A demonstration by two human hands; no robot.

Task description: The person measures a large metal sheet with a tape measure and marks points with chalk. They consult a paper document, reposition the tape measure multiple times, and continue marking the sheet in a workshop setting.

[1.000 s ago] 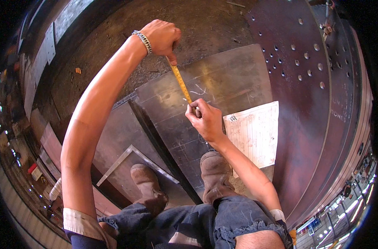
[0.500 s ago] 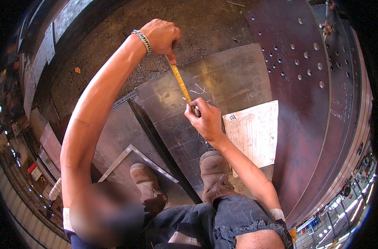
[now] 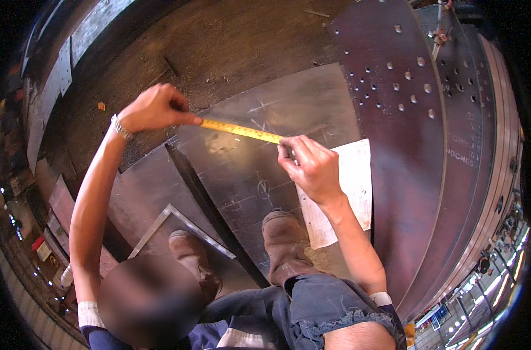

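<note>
Holding a yellow measuring tape (image 3: 242, 130) taut between both hands, I have it a little above the middle of the frame, sloping gently down from left to right. My left hand (image 3: 154, 108), in the upper left, has its fingers clamped on the left end of the tape, thumb and fingertips pressed together. My right hand (image 3: 313, 166), just right of centre, pinches the other end, its remaining fingers curled in; I can't tell whether anything else sits inside that curl. Behind the tape spreads a dull grey steel plate (image 3: 236, 181) with pale marks drawn on it, and I can't tell whether the tape touches its surface.

A white paper sheet (image 3: 357, 181) lies right of centre, partly behind my right hand and forearm. Farther right, a dark reddish plate (image 3: 402, 146) carries a scatter of holes toward the upper right. A narrow dark strip (image 3: 198, 192) runs slantwise along the left side of the grey plate, down to the bottom centre. Left of it lies an L-shaped metal piece (image 3: 201, 226), its corner pointing up. My left boot (image 3: 189, 251) stands inside that angle, my right boot (image 3: 286, 239) near the lower middle. A metal bracelet (image 3: 121, 128) circles my left wrist. Brown, dirty ground (image 3: 219, 52) fills the top.
</note>
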